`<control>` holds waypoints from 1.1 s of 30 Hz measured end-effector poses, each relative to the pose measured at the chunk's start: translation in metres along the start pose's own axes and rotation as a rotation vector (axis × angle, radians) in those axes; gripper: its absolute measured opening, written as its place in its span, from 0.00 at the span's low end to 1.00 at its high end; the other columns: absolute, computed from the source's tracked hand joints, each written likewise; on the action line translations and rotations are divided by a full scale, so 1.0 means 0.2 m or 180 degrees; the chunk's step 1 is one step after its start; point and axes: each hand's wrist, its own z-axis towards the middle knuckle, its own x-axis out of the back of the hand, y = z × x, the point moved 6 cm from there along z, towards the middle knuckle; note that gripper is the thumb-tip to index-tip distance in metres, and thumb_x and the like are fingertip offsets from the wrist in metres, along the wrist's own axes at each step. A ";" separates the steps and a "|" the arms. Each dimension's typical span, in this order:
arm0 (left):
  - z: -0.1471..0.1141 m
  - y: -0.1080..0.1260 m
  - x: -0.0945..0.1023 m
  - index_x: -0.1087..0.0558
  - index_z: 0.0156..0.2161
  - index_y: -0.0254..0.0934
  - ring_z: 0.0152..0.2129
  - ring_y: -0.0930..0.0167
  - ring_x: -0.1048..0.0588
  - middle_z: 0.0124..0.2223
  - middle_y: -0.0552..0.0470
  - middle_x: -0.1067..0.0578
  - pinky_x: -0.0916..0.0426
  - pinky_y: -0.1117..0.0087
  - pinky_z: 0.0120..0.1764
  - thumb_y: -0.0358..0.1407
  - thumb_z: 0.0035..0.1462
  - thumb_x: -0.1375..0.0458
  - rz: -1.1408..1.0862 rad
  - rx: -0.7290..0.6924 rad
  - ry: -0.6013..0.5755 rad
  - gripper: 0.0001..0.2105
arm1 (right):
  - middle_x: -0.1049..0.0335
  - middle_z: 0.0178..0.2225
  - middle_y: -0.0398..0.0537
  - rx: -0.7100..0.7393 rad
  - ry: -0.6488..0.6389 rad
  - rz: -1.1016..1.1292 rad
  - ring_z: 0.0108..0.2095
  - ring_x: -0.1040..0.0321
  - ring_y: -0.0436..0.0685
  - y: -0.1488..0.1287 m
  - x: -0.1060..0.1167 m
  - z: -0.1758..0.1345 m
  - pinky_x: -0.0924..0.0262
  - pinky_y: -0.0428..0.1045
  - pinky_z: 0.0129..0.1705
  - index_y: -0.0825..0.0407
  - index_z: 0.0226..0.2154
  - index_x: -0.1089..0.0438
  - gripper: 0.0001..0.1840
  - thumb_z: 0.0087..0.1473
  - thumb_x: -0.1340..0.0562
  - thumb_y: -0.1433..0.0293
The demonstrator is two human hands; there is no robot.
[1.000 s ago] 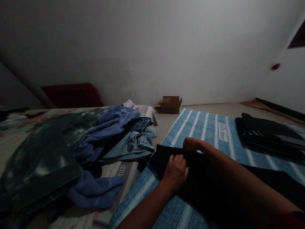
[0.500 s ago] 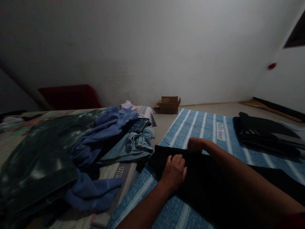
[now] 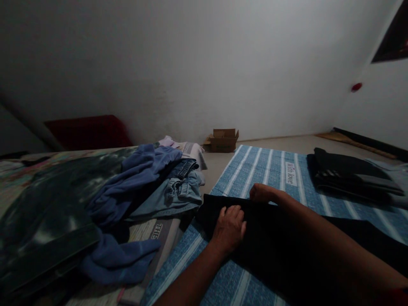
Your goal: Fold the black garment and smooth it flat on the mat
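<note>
The black garment (image 3: 274,242) lies on the striped mat (image 3: 270,170), its length running rightward; the left hand (image 3: 228,227) presses flat near its end, the right hand (image 3: 261,193) pinches the far edge.

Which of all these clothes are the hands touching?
The flat black garment spread on the blue striped mat. Both the left hand and right hand press on it; the blue cloth and jeans lie aside, untouched.

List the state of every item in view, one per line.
black garment: spread flat on the mat
left hand: pressing on the black garment
right hand: resting on its far edge
striped mat: laid flat
dark folded clothes: stacked
blue top: crumpled
jeans: heaped
cardboard box: open
</note>
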 end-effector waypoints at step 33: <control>0.01 -0.01 -0.03 0.37 0.54 0.36 0.58 0.63 0.41 0.59 0.43 0.35 0.46 0.52 0.58 0.36 0.59 0.49 -0.0078 -0.0002 -0.0255 0.17 | 0.29 0.25 0.47 0.0103 0.0584 -0.0005 0.27 0.35 0.50 -0.21 -0.02 0.00 0.49 0.43 0.25 0.57 0.29 0.24 0.11 0.48 0.38 0.66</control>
